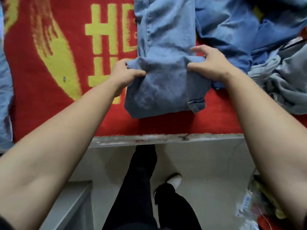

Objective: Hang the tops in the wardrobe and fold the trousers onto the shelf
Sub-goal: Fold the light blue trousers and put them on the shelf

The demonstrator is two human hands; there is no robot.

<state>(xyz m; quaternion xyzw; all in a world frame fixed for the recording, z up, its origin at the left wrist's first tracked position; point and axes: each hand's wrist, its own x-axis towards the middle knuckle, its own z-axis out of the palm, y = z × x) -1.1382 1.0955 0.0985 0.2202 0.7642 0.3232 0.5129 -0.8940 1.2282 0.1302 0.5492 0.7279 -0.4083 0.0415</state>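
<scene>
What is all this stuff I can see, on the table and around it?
Light blue denim jeans: one, centre of the cloth, near end folded over.
Red woolly cloth with yellow letters: one, covering the table.
Heap of blue garments: one, top right.
Pale grey-blue garment: one, right edge.
Blue denim piece: one, left edge.
Black trouser legs: two, below the table.
White shoe: one, on pale floor.
Left hand: grips the fold's left side.
Right hand: grips its right side.
</scene>
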